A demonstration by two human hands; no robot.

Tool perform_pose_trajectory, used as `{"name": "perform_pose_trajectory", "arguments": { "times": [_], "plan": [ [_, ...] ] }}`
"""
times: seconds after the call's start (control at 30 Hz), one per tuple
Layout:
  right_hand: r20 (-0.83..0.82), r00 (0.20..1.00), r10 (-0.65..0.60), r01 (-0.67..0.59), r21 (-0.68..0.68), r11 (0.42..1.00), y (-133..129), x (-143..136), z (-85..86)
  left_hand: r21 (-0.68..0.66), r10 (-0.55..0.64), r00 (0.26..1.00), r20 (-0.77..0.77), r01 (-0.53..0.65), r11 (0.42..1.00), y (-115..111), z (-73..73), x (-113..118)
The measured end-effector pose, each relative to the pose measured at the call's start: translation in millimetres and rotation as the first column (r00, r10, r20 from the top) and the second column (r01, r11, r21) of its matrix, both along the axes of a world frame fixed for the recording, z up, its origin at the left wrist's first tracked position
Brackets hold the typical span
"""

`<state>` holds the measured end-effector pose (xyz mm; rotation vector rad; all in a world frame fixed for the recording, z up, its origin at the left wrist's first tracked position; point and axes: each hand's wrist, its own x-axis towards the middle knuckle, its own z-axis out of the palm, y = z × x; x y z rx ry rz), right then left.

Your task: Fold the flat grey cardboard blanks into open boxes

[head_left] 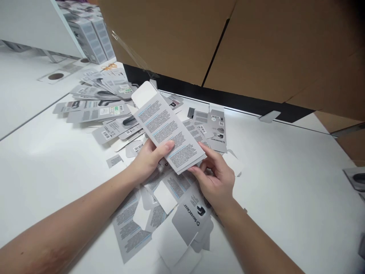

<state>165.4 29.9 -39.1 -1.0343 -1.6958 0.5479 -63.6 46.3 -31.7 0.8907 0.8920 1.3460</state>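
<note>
A flat grey carton (pixel 171 133) with printed text blocks and a white end flap is held up in front of me, tilted toward the upper left. My left hand (pixel 151 158) grips its left edge, the thumb lying over the printed face. At the lower right end, my right hand (pixel 215 177) pinches the carton's corner between thumb and fingers. Beneath both hands lies a loose heap of flattened grey cartons (pixel 189 215), some with a SilverCrest print. A fanned stack of flat cartons (pixel 102 89) is just beyond my left hand.
A large brown cardboard sheet (pixel 176 38) stands along the back of the white table (pixel 285 182). Small white clips (pixel 269 116) sit at its foot. Assembled boxes (pixel 91 40) stand at the back left, near orange rubber bands (pixel 110 66). A white panel (pixel 40 26) rises at the left.
</note>
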Motion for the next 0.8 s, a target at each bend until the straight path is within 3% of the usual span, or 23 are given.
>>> {"name": "perform_pose_trajectory", "arguments": {
  "times": [0.33, 0.63, 0.8],
  "plan": [
    [0.003, 1.0, -0.017, 0.018, -0.029, 0.999, 0, 0, 0.1, 0.046, -0.011, 1.0, -0.029, 0.013, 0.999, 0, 1.4, 1],
    [-0.031, 1.0, -0.004, 0.002, -0.068, 0.998, -1, -1, 0.8, 0.04, 0.008, 0.998, -0.06, -0.005, 0.999, -3, 11.4, 3],
    [-0.039, 0.999, 0.005, -0.007, -0.05, 0.999, -1, -1, 0.9, 0.064, -0.009, 0.997, -0.074, 0.014, 0.998, -2, 5.9, 2]
  ]
}}
